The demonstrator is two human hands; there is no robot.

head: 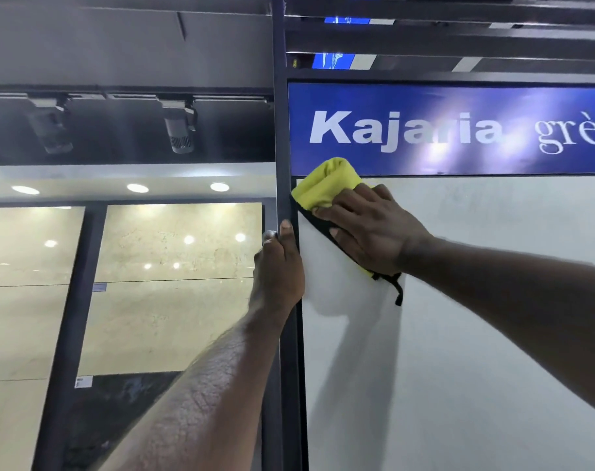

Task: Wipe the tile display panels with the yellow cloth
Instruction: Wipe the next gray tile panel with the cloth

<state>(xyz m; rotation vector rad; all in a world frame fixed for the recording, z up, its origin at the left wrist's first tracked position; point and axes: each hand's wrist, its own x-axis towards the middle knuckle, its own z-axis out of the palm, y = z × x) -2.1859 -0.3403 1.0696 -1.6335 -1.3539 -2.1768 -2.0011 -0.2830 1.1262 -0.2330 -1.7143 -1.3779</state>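
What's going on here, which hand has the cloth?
A person is wiping a showroom display. The right hand presses the yellow cloth flat against the top left corner of the white tile panel, just under the blue sign. The left hand grips the dark frame post beside the panel. Most of the panel lies below and to the right of the cloth.
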